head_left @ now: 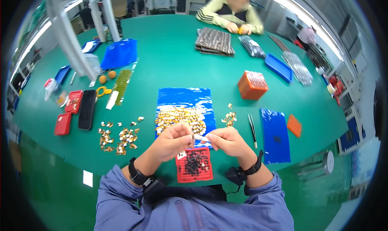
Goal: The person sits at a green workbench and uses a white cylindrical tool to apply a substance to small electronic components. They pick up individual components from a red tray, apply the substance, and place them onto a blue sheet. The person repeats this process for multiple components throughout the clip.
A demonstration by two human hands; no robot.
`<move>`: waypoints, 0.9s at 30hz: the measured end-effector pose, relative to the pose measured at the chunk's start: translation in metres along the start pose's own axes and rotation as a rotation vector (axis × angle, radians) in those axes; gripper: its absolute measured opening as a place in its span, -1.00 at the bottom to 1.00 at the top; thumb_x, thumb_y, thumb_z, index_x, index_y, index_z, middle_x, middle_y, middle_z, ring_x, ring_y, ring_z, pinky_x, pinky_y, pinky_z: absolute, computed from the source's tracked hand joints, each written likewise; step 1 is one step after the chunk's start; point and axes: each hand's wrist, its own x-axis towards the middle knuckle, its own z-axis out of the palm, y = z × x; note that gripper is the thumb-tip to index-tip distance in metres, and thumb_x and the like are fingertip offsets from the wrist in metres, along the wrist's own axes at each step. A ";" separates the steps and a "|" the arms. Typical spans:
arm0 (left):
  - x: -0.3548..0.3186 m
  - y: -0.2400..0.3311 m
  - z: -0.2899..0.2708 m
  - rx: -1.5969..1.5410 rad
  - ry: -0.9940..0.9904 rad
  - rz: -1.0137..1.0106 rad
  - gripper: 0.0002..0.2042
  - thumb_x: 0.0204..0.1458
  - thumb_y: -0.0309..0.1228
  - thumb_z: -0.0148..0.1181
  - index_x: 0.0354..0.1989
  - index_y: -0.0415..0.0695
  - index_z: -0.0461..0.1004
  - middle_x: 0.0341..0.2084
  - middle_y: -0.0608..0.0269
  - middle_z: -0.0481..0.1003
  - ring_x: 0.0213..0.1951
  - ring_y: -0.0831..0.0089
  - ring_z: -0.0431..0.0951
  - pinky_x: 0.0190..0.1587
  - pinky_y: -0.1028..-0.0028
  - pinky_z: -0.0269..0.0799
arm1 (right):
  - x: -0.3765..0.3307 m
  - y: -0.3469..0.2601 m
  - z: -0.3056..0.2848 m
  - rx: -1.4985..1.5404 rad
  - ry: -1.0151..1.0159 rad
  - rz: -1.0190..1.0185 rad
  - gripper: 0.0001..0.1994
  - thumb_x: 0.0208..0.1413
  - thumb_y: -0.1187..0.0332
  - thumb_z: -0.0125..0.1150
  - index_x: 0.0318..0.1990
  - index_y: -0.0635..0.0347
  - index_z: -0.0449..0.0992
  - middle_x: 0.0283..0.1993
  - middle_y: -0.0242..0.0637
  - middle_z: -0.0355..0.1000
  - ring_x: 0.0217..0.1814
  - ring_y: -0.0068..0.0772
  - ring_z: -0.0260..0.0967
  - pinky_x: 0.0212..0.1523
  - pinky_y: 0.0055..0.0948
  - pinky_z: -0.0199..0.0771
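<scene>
My left hand (174, 141) is closed in a pinch, with something tiny and pale at its fingertips. Opposite it, my right hand (229, 141) also pinches, and a small white piece (200, 138) bridges the short gap between both sets of fingertips. Whether that white piece is a held part or a finger cover, I cannot tell. Just below the hands sits a red tray (180, 176) full of small black parts (194, 163). Beyond them, many small gold-and-white parts (178, 118) are heaped on a blue sheet (184, 95).
Loose gold-and-white parts (126, 140) lie at left, and a smaller group (229, 118) at right. Tweezers (252, 130), another blue sheet (275, 130) and an orange box (253, 85) are rightward. A phone (86, 109) lies left. Across the table sits a co-worker (232, 12).
</scene>
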 end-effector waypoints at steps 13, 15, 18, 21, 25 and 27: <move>0.001 -0.008 0.009 -0.096 0.010 -0.035 -0.95 0.08 -0.55 0.08 -0.35 -0.15 0.34 -0.44 0.31 0.40 -0.35 0.55 0.42 -0.26 0.55 0.33 | -0.009 0.002 -0.007 -0.079 0.007 -0.145 -0.86 0.09 0.40 0.18 -0.30 0.31 0.56 -0.60 -0.46 0.35 -0.59 -0.76 0.15 -0.61 -0.64 0.11; 0.001 -0.009 0.007 -0.088 -0.002 -0.036 -0.95 0.08 -0.55 0.07 -0.35 -0.16 0.34 -0.44 0.30 0.41 -0.36 0.56 0.42 -0.26 0.57 0.33 | -0.009 0.003 -0.008 -0.075 0.012 -0.150 -0.86 0.09 0.40 0.18 -0.31 0.30 0.56 -0.60 -0.45 0.35 -0.58 -0.76 0.15 -0.61 -0.64 0.12; 0.001 -0.009 0.007 -0.080 0.003 -0.041 -0.95 0.08 -0.56 0.08 -0.34 -0.16 0.34 -0.43 0.30 0.41 -0.36 0.56 0.42 -0.27 0.58 0.33 | -0.009 0.001 -0.009 -0.105 0.019 -0.143 -0.88 0.03 0.41 0.24 -0.35 0.29 0.56 -0.55 -0.42 0.40 -0.56 -0.73 0.19 -0.57 -0.64 0.14; 0.001 -0.009 0.005 -0.076 -0.006 -0.066 -0.94 0.07 -0.55 0.10 -0.34 -0.17 0.34 -0.42 0.31 0.40 -0.35 0.56 0.43 -0.27 0.58 0.34 | -0.007 -0.004 -0.010 -0.158 0.030 -0.181 -0.87 -0.05 0.41 0.31 -0.37 0.28 0.56 -0.50 -0.40 0.43 -0.52 -0.70 0.22 -0.54 -0.63 0.16; 0.000 -0.008 0.006 -0.011 0.022 -0.084 -0.89 0.05 -0.47 0.14 -0.38 -0.15 0.32 -0.47 0.27 0.38 -0.38 0.48 0.45 -0.27 0.52 0.36 | -0.007 -0.005 -0.010 -0.110 -0.003 -0.120 -0.90 0.00 0.42 0.26 -0.37 0.27 0.56 -0.52 -0.39 0.42 -0.53 -0.68 0.24 -0.53 -0.62 0.20; -0.001 -0.009 0.005 -0.009 0.023 -0.097 -0.89 0.05 -0.47 0.14 -0.37 -0.15 0.32 -0.48 0.26 0.39 -0.38 0.48 0.45 -0.28 0.52 0.37 | -0.008 -0.003 -0.006 0.085 -0.023 0.021 -0.91 0.03 0.43 0.22 -0.36 0.26 0.56 -0.54 -0.39 0.41 -0.53 -0.66 0.26 -0.52 -0.63 0.21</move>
